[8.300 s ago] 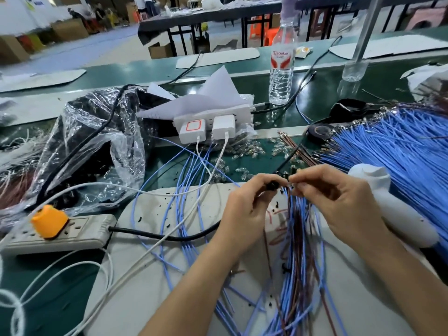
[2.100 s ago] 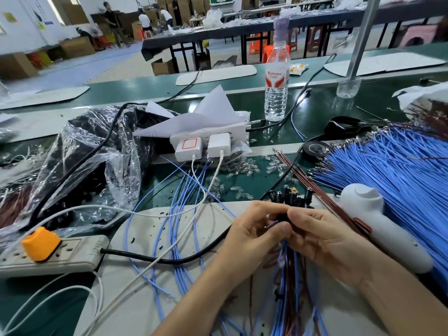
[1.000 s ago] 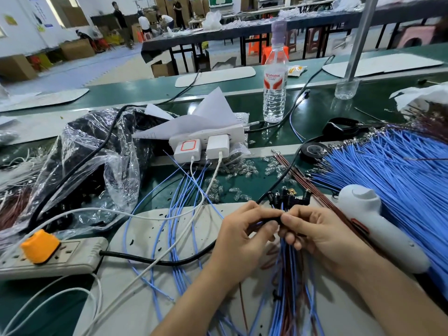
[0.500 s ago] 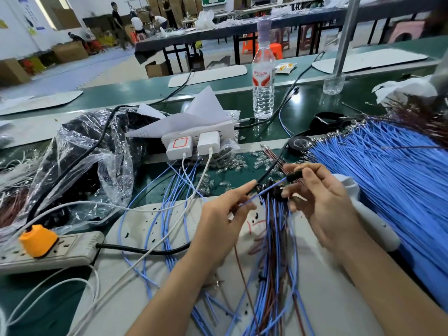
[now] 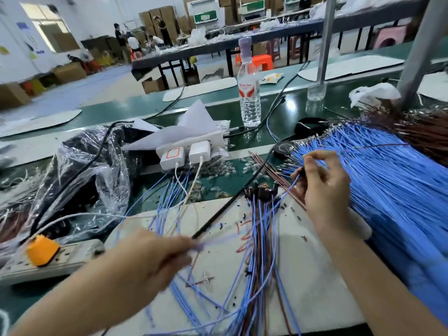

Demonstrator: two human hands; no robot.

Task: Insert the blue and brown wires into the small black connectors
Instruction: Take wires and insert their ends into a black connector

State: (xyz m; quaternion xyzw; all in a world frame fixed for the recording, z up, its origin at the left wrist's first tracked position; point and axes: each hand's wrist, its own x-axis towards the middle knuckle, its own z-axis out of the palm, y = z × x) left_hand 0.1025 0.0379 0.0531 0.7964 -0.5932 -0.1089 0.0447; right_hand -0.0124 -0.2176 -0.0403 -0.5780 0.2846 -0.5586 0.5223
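My right hand point(image 5: 324, 183) holds a small black connector point(image 5: 301, 171) between its lower fingers, and a blue wire point(image 5: 287, 191) trails down from it. Its thumb and forefinger are raised at the edge of the big blue wire pile point(image 5: 378, 180). My left hand point(image 5: 155, 258) is blurred, low on the left, fingers curled and pinching a blurred blue wire point(image 5: 213, 241). A cluster of black connectors point(image 5: 260, 191) with blue and brown wires point(image 5: 259, 238) attached lies on the white mat point(image 5: 310, 275). Loose brown wires point(image 5: 271, 170) lie beside it, with a brown pile point(image 5: 424, 129) behind.
A black cable point(image 5: 228, 209) crosses the mat. A white charger strip point(image 5: 184, 151), clear plastic bag point(image 5: 80, 170) and grey power strip with orange plug point(image 5: 42, 249) stand left. A water bottle point(image 5: 249, 93) and tape roll point(image 5: 282, 149) are behind. Loose clear terminals point(image 5: 218, 169) litter the green bench.
My left hand has swept down and to the left, away from my right hand, dragging a blue wire. My right hand has risen toward the blue pile, still with the connector.
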